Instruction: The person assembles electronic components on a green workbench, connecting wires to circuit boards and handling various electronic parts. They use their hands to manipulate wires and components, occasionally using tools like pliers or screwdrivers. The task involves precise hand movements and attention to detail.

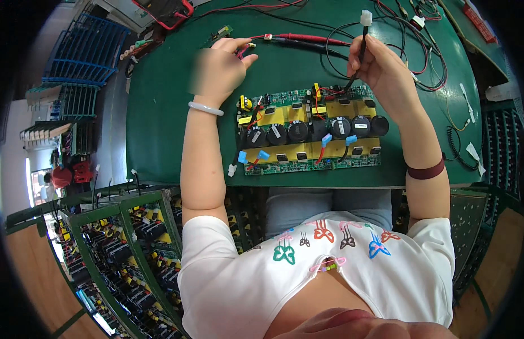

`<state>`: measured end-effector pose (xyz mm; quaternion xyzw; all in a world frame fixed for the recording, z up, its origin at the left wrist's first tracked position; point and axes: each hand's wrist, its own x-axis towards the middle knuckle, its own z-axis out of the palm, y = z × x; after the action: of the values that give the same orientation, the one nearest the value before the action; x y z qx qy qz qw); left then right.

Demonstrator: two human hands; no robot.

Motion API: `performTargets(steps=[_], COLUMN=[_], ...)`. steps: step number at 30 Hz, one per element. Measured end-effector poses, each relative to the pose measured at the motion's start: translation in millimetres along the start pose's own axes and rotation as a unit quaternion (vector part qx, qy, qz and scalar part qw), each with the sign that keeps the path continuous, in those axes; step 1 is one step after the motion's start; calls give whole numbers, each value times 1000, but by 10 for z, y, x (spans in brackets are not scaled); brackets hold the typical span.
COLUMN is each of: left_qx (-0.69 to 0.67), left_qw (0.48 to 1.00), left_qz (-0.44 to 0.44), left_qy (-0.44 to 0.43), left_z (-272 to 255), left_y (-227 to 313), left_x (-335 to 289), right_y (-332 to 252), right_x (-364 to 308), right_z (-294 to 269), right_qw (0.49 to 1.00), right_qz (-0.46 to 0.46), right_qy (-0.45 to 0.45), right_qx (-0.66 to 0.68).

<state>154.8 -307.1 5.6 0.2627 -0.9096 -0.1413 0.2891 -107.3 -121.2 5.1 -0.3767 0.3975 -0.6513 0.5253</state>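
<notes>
While the circuit board (345, 164) lies flat on the green workbench (160, 124) directly in front of the person, take its centre as the dial, with 12 o'clock pointing away from the body. At 8 o'clock, a white plug (232, 170) rests beside the board's near corner. On the board's near half, blue terminals (326, 139) stand on short leads; beyond them runs a row of black capacitors (297, 131).

At 2 o'clock, the right hand (389, 70) pinches a black cable (362, 53) between thumb and fingers, its white connector (366, 18) upward. At 10 o'clock, the left hand (222, 70) shows a moderate gap between thumb and forefinger, near thin leads with a small pale connector (252, 46); whether it grips them cannot be determined.

The step in hand appears to be cable handling. The next move likely calls for a steady connector and slack kept clear of the red probe (313, 38) and black probe (307, 46) at 12 o'clock.

A blurred patch hides the back of the left hand. The cable's lower end is hard to trace among the board's components. Between 10 and 11 o'clock, a red-and-black device (166, 8) is cut off by the upper edge.
</notes>
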Motion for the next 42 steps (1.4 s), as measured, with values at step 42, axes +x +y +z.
performTargets(steps=[42], left_qx=[-116], left_qw=[952], left_qz=[249], left_qy=[-132], left_z=[-18], left_y=[699], left_x=[-187], right_y=[6], right_x=[-29], right_z=[-11], right_qw=[999], right_qz=[22], right_qy=[8], right_qx=[-32])
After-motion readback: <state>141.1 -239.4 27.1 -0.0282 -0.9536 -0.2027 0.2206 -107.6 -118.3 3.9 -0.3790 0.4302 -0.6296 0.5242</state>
